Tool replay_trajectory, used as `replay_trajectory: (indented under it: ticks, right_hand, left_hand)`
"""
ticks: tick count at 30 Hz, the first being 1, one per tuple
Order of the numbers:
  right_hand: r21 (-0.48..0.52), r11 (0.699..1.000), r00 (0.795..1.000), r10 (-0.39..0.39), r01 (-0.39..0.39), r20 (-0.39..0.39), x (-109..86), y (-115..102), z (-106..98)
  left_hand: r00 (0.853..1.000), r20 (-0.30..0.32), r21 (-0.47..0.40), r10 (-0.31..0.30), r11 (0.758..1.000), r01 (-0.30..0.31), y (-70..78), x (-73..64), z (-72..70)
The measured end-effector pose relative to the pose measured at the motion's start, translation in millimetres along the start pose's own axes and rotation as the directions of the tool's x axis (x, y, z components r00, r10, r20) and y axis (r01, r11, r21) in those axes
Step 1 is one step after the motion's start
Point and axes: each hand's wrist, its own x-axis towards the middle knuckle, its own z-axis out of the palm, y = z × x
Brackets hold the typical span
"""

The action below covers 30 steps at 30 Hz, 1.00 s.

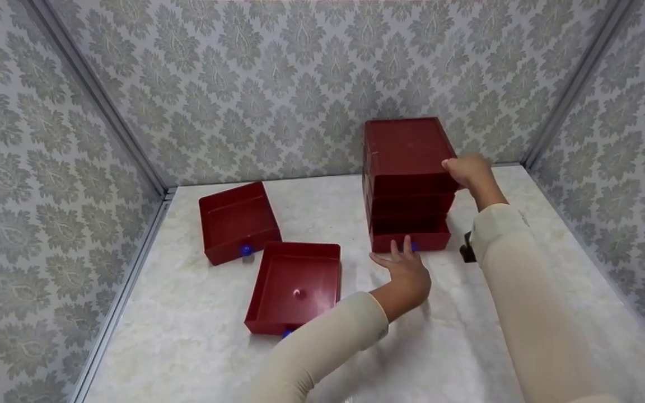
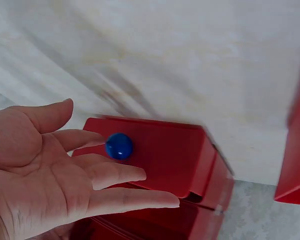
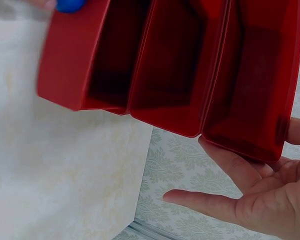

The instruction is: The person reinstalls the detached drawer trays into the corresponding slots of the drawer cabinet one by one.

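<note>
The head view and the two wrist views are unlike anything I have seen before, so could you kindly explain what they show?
There is no machine here: a person works with two bare hands. The head camera looks forward and down at everything; each wrist camera looks closely at its own hand's work.

On the pale tabletop stands a red cabinet; to its left lie a rear loose drawer and a front loose drawer.

The right hand holds the cabinet's upper right edge. The left hand holds nothing: its fingers are spread at the blue knob of the bottom drawer, which juts out.
</note>
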Motion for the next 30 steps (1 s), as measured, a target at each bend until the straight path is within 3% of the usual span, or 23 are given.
replay_trajectory:
  ticks: [8,17,23,30]
  right_hand:
    - [0.007,1.0,1.0,0.005,-0.004,-0.021,0.4,-0.4,-0.7]
    - [0.053,0.998,0.999,0.023,-0.021,-0.035,-0.9,-1.1,3.6]
    - [0.01,0.999,0.999,0.037,-0.037,-0.019,-1.5,-3.1,2.0]
    - [-0.024,0.999,1.0,0.027,-0.028,-0.009,-2.4,-3.0,2.2]
  left_hand:
    - [0.998,0.059,-0.076,0.015,0.997,-0.011,-17.2,20.2,-9.9]
    - [0.996,0.085,-0.08,-0.015,0.997,0.022,-35.1,39.8,-10.4]
    - [0.993,0.115,-0.028,-0.03,0.999,0.034,-48.6,41.6,-14.5]
    - [0.992,0.125,0.045,-0.003,0.999,-0.003,-56.9,41.7,-11.5]
